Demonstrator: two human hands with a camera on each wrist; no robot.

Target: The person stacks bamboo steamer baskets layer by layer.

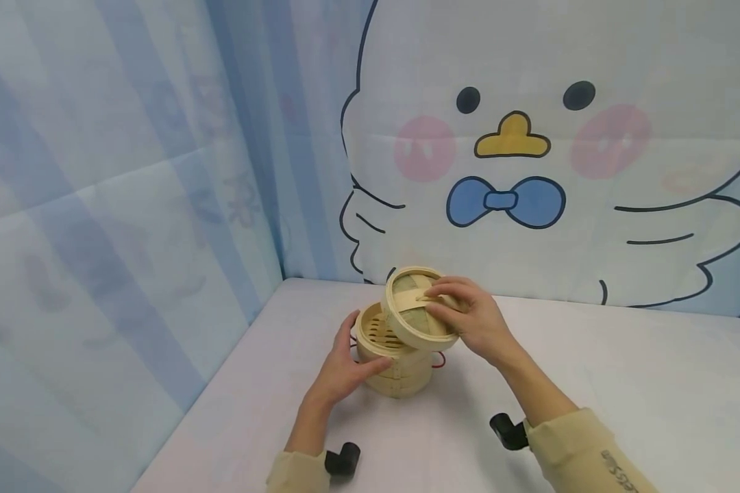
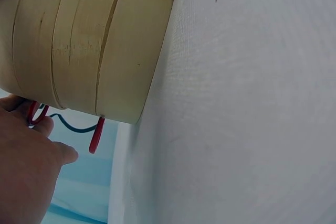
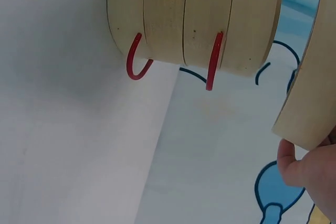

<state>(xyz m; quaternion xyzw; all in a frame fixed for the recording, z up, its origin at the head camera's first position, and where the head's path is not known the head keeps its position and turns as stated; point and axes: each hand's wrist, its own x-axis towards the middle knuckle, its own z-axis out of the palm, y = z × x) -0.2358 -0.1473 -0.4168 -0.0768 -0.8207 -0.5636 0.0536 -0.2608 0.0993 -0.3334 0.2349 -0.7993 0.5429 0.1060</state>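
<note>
A round bamboo steamer (image 1: 401, 378) stands upright on the table, slotted floor showing inside its top. My left hand (image 1: 344, 370) grips its left side, thumb across the front and fingers round the back. In the left wrist view the steamer wall (image 2: 79, 45) fills the upper left, beside red handle loops (image 2: 97, 136). My right hand (image 1: 476, 320) pinches the bamboo lid (image 1: 412, 316) at the strip across its top. The lid is tilted above the steamer's right side. In the right wrist view a gap separates the lid (image 3: 310, 87) from the steamer (image 3: 205, 19).
The white table (image 1: 623, 383) stretches out to the right. Behind it hangs a curtain (image 1: 623, 260) printed with a cartoon bird. Another pale blue curtain (image 1: 99, 274) runs along the left edge. Black camera mounts (image 1: 343, 460) sit at both wrists.
</note>
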